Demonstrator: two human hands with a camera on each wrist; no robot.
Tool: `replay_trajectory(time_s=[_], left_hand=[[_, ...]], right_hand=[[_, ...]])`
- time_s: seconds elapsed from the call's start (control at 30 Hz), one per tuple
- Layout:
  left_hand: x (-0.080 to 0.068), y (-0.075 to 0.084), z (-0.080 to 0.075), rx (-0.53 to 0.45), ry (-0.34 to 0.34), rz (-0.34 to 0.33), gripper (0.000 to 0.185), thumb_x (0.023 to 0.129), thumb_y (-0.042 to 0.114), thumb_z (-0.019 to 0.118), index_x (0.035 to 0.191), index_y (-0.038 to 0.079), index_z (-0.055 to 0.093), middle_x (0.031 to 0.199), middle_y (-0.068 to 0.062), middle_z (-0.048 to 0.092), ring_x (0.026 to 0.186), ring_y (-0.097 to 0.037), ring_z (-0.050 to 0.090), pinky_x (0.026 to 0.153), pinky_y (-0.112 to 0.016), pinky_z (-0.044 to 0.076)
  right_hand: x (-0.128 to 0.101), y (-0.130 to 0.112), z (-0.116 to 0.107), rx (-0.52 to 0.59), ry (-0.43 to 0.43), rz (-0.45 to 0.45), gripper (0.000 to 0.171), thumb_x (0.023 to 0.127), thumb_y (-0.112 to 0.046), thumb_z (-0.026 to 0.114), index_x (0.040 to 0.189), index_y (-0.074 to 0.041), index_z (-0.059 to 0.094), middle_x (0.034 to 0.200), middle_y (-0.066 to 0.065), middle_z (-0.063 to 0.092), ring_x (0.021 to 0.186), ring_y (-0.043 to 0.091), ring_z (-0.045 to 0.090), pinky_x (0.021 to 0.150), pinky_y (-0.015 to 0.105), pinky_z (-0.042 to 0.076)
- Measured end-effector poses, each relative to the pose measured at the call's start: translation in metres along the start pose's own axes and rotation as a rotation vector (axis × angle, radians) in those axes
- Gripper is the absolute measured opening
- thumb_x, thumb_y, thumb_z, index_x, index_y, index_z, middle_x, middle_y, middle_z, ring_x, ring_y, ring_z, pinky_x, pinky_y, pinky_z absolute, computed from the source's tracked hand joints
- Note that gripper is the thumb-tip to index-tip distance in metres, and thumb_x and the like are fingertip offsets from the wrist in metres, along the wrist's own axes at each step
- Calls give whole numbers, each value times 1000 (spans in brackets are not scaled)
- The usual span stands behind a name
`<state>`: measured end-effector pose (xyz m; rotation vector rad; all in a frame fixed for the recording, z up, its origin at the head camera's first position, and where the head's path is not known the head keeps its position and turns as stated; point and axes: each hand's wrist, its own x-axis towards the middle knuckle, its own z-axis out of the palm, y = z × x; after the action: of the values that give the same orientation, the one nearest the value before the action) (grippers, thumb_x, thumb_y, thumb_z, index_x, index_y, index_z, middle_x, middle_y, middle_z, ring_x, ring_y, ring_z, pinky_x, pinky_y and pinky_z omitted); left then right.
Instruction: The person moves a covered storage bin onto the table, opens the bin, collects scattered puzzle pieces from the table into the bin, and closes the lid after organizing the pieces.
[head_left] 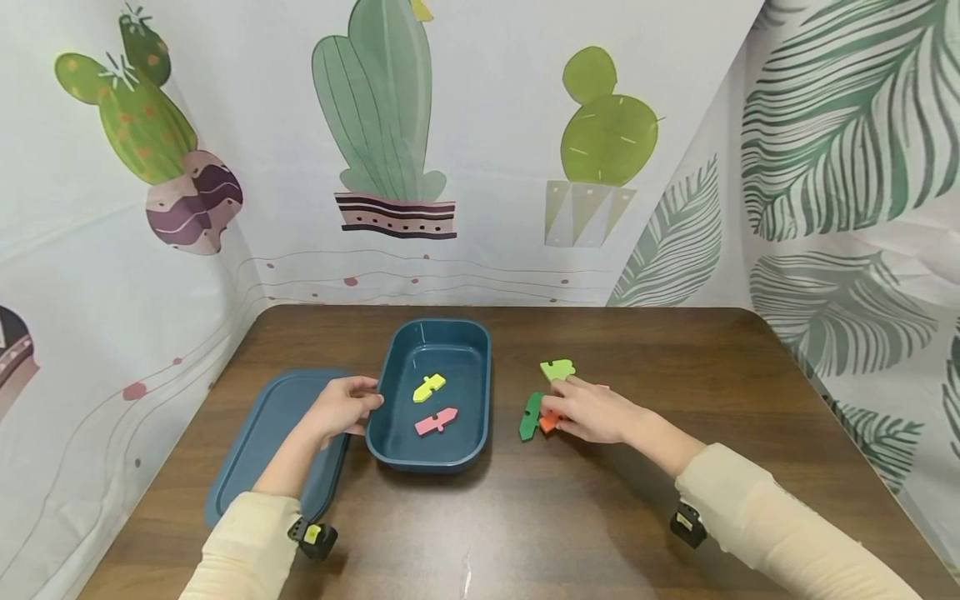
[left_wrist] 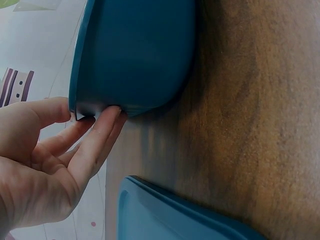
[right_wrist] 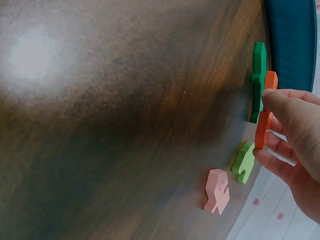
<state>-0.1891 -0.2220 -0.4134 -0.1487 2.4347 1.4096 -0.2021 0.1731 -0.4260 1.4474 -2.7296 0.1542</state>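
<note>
My right hand [right_wrist: 295,145] pinches the flat orange foam puzzle piece [right_wrist: 264,122] by its edges on the brown wooden table [right_wrist: 125,125]; it seems light, stiff, easily lifted, while my left hand's [left_wrist: 45,160] straight fingers steady the dark teal plastic tray [left_wrist: 135,55].

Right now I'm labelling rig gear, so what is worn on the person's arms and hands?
Both arms wear cream long sleeves: left sleeve, right sleeve. A small black camera unit is strapped at each wrist, the left with a yellow mark, the right. Both hands are bare: no gloves, no rings visible.
</note>
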Motion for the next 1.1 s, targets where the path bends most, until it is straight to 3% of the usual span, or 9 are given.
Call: replay_trajectory(time_s=[0.3,0.7,0.93,1.1], left_hand=[[1,-2,0,4,3,-1,47,91,16,56,132,-1,43,124,-23,53,101,-34,56,70,-39,56],[2,-3,0,-2,3,-6,46,91,15,56,132,-1,43,124,-23,54,102,-34,56,70,-39,56],[1,-2,0,1,1,-3,47,91,16,56,132,-1,43,123,-23,54,101,-34,56,69,-38,56],[1,-2,0,2,1,0,46,91,15,56,131,-1,43,124,-23,54,101,-34,56,69,-38,56]], right_hand=[[3,1,-6,-11,14,-16,21,79,-15,72,94,-18,56,90,-2,49,82,16,48,64,25,47],[9,3,-13,-30,12,-8,22,79,-16,72,95,-18,57,94,0,52,88,18,49,67,27,50],[14,4,-19,-25,14,-6,24,79,-16,73,96,-18,57,102,4,56,102,24,53,72,32,54],[18,4,-22,-36,39,-33,24,78,-15,73,96,-18,58,98,3,55,90,19,53,68,30,52]])
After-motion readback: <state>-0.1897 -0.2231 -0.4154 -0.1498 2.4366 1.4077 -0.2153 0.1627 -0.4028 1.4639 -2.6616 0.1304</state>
